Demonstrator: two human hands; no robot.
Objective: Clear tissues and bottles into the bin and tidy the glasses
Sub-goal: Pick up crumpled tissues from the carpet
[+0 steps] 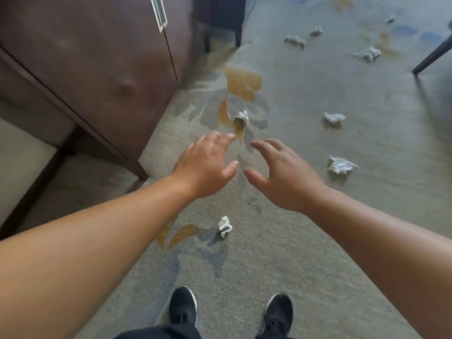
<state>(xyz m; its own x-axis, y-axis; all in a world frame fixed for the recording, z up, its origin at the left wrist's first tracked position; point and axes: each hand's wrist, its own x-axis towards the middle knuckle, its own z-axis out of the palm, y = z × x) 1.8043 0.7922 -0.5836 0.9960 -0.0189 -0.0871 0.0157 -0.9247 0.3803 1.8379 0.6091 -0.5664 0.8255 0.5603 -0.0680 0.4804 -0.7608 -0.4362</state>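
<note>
Both hands are out over the carpet (pixel 305 253), palms down, nothing held. The left hand (pixel 205 165) has its fingers spread and lightly bent. The right hand (pixel 286 174) is the same, thumb pointing toward the left thumb with a small gap between them. Neither hand touches anything.

Tissues, all on the floor:
- The near tissue (pixel 242 117) is a crumpled wad just beyond the fingertips, ahead of the gap between the hands, on the orange carpet pattern.
- The rear tissue (pixel 225 226) lies behind the hands toward the person, between the two forearms and ahead of the black shoes (pixel 183 307).
- The side tissue (pixel 341 165) is right of the right hand, about level with it and apart from it.
- The outer tissue (pixel 333 117) is right of the right hand and further ahead.
- The far wads (pixel 368 53) are a loose scatter well beyond the right hand, spaced apart.

Edges: the dark wood cabinet (pixel 97 69) stands left of the left hand. Its base edge runs diagonally and its bottom corner is close to the left forearm. A metal handle (pixel 159 13) sits high on its door. A dark furniture leg (pixel 433 57) is far right, well beyond the right hand.

Room: there is open carpet ahead and to the right of both hands. It is tight on the left against the cabinet.
</note>
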